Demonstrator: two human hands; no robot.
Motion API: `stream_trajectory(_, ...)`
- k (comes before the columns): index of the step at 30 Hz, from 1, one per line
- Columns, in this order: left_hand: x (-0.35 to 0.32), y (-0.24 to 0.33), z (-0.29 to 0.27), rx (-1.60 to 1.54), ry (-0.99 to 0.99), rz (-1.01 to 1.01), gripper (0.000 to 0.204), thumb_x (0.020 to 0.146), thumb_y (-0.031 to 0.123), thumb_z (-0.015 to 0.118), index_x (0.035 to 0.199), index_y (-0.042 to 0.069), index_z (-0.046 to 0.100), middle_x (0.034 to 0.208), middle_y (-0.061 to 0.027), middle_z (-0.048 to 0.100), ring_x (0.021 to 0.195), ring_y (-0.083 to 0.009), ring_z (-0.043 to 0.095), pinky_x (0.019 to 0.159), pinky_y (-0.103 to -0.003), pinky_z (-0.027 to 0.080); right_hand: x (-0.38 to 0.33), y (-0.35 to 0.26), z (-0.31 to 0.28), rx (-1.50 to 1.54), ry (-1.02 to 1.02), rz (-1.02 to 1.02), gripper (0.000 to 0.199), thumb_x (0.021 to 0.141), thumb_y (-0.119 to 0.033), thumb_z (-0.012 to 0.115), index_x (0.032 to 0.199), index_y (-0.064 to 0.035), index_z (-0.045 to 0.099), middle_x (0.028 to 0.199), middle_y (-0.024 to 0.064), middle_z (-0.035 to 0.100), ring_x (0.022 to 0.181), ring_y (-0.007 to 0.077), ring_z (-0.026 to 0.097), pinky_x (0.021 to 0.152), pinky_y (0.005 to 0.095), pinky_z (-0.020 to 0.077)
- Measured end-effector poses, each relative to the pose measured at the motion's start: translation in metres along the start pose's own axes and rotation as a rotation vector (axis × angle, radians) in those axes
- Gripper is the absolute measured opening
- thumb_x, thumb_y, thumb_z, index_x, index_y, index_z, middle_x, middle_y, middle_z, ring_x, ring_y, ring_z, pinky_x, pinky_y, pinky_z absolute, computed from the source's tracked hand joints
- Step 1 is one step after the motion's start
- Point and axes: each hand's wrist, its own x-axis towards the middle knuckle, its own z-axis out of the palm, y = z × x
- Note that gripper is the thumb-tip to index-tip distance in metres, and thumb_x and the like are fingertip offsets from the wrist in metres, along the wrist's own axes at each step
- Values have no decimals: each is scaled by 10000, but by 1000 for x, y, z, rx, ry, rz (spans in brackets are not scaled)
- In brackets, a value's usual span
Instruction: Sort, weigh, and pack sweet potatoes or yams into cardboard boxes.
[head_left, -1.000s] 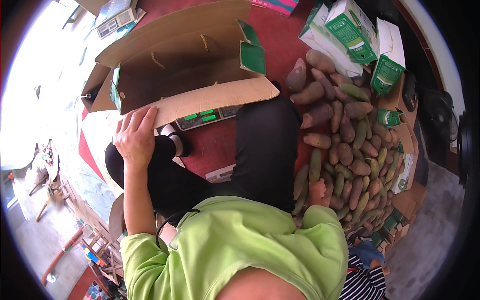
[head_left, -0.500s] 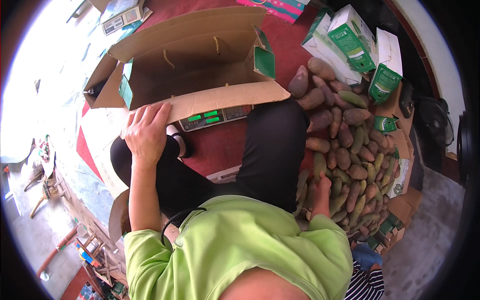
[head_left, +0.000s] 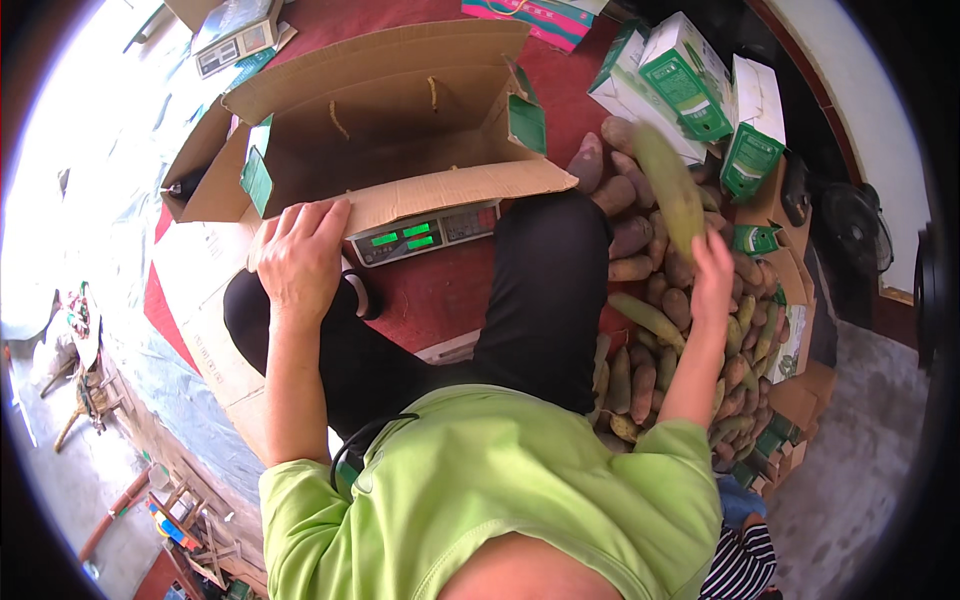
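Observation:
My left hand (head_left: 300,255) grips the near flap's left corner of an open cardboard box (head_left: 400,195), fingers curled over the edge. The inside that shows holds only cord loops along its walls. Under that flap a digital scale (head_left: 425,232) with lit green displays pokes out. In my right hand (head_left: 712,270) is a long, greenish, sweet-potato-like tuber (head_left: 668,185), held by its near end and blurred by motion. It is raised over a heap of similar green and reddish-brown tubers (head_left: 630,238) on my right.
White-and-green cartons (head_left: 690,80) stand beyond the heap, with a black fan (head_left: 858,235) by the wall. Torn cardboard (head_left: 800,395) borders the heap. A second scale (head_left: 237,38) lies at the far left. Part of a person in a striped garment (head_left: 738,565) shows at lower right.
My right hand has risen from the heap's near side and moved away from me, now with the long tuber in it. My left hand stays on the box flap.

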Motion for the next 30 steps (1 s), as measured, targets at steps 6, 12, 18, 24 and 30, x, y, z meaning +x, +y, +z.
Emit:
stream_trajectory(6,-2,-2,1,6,17,6,217,716,84,574,916,139,638,863,28,618,832,-162,594,721,-301,450,35,-110,100,-235,-401,-332,348,832,-122,550,1137,46,540,1058,77,594,975,128,536,858,264,406)
stream_trajectory(12,-1,0,-2,-3,-34,-26,204,734,90,599,922,148,652,875,28,629,846,-166,597,727,-312,459,56,-112,220,-700,-795,-520,337,815,-208,576,1081,-2,579,936,108,631,854,172,593,762,291,449)
stream_trajectory(18,-2,-1,0,23,-44,-17,230,729,87,585,931,174,653,867,44,626,845,-161,596,725,-320,461,65,-74,302,-928,-1017,-550,332,809,-224,560,1075,-30,600,1022,159,623,979,282,582,867,369,435)
stream_trajectory(24,-6,-7,6,42,-86,-52,183,787,139,579,950,175,654,897,18,625,854,-194,594,731,-325,465,73,-74,259,-454,-908,-671,294,810,-194,545,1065,-69,624,971,119,651,906,237,616,811,340,469)
stream_trajectory(30,-6,-4,8,35,-109,-79,231,814,120,577,1014,207,651,942,20,625,873,-202,599,748,-321,471,72,-52,112,-162,-468,-355,258,872,-86,541,1098,41,555,1011,73,613,939,116,566,829,254,442)
